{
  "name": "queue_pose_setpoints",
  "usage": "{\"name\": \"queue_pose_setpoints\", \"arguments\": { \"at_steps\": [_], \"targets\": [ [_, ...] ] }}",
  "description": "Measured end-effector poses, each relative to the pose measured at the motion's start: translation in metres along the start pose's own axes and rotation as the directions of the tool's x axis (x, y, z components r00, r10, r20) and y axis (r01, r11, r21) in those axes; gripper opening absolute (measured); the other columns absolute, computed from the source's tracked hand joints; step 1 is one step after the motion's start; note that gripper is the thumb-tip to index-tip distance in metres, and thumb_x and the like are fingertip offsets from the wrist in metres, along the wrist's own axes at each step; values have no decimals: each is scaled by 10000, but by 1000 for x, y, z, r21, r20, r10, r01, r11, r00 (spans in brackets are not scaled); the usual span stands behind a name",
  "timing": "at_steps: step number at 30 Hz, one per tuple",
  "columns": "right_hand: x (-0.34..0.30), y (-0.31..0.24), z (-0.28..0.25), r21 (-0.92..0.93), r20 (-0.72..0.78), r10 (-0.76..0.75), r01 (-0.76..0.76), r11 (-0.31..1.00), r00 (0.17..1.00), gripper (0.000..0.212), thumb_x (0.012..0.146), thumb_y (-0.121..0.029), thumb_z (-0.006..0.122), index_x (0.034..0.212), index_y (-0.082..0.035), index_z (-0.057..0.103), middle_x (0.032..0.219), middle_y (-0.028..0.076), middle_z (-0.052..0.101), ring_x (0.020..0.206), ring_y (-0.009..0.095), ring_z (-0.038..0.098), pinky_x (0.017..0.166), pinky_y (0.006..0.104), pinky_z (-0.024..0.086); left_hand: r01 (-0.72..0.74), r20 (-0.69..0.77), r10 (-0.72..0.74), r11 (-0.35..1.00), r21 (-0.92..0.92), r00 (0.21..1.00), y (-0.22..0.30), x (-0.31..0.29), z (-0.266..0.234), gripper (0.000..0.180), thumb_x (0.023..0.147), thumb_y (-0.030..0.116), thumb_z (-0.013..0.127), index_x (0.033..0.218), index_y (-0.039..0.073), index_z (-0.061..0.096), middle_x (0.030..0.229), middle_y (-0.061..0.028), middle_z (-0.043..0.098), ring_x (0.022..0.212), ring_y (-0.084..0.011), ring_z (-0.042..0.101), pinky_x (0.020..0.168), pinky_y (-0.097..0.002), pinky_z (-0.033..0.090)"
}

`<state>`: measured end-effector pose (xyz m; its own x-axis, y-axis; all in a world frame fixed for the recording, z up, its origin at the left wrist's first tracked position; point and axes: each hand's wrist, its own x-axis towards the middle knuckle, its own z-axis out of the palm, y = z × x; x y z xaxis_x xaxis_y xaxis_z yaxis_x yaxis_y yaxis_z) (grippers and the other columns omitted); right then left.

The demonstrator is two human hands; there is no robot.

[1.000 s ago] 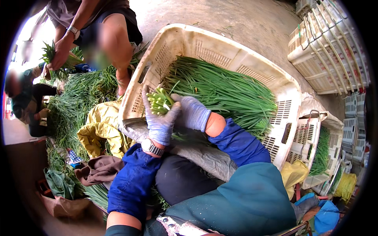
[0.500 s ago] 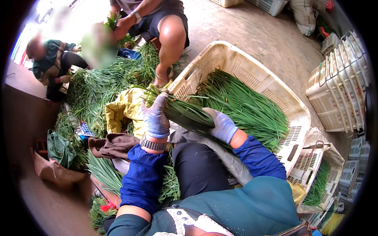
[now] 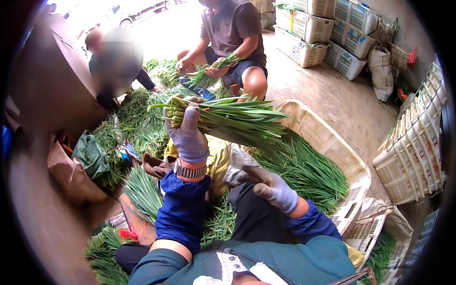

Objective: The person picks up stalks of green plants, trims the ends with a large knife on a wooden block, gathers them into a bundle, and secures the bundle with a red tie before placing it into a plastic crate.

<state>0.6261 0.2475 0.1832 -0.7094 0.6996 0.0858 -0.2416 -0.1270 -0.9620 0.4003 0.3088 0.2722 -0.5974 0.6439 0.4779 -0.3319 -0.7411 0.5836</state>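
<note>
My left hand (image 3: 187, 130), in a greyish-purple work glove, is closed around the pale stem ends of a bunch of garlic chives (image 3: 237, 118). The long green leaves fan out to the right, their tips above the white plastic crate (image 3: 354, 161). My right hand (image 3: 274, 189), gloved the same way, is below the bunch and apart from it, over my knee. Its fingers are stretched out and it holds nothing. Inside the crate lies a thick layer of chives (image 3: 308, 173), leaves aligned. A grey sheet (image 3: 239, 164) shows beside my right fingertips.
Loose chives (image 3: 137, 116) cover the floor ahead. A person (image 3: 232, 42) sits beyond them, handling greens; another person is at left. More chives (image 3: 142, 194) lie by my left forearm. Stacked white crates (image 3: 308, 26) stand at the back, others (image 3: 413, 142) at right. A brown bag (image 3: 71, 173) is at left.
My right hand has let go of the bunch's leaf end and opened lower down. My left hand still grips the stems, and the leaves now spread freely. The view has tilted up.
</note>
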Motion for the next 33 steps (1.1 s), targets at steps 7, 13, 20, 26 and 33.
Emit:
{"name": "queue_pose_setpoints", "arguments": {
  "at_steps": [7,13,20,26,33],
  "targets": [
    [40,-6,118,937,129,-39,-109,331,991,760,879,-631,610,1361,-69,444,1259,80,584,1166,251,573,1048,438,433,-662,809,152,669,338,568,103,-84,-38,361,814,98,773,1116,92,577,1009,-80,678,967,-217,668,974,-465,480],
    [37,46,141,834,551,45,-549,-46,833,289,966,-232,615,1146,-29,516,854,33,631,762,147,622,781,384,540,-814,938,64,519,260,340,141,-133,-95,386,740,239,637,1101,101,637,1059,-88,658,987,-289,662,945,-472,490],
    [54,82,146,738,609,181,-635,226,772,406,981,-202,541,1319,19,499,1128,115,630,1035,228,615,920,388,514,-823,931,-162,434,365,328,165,-159,-141,435,826,239,642,1243,124,606,1288,-87,580,1245,-310,556,1115,-534,341],
    [68,78,157,728,550,212,-588,353,808,359,908,-141,623,1244,-23,581,1070,144,691,979,265,678,878,419,560,-754,790,-387,281,593,477,207,-174,-146,835,629,343,822,1379,171,500,1492,-139,402,1442,-365,307,1186,-571,177],
    [55,87,171,710,475,222,-520,476,852,462,838,-166,699,1242,4,553,1061,157,687,994,307,680,867,436,581,-191,276,-54,594,782,960,210,-186,-173,791,859,246,774,1471,-16,346,1125,-104,602,1048,-189,595,942,-332,472]
  ]
}}
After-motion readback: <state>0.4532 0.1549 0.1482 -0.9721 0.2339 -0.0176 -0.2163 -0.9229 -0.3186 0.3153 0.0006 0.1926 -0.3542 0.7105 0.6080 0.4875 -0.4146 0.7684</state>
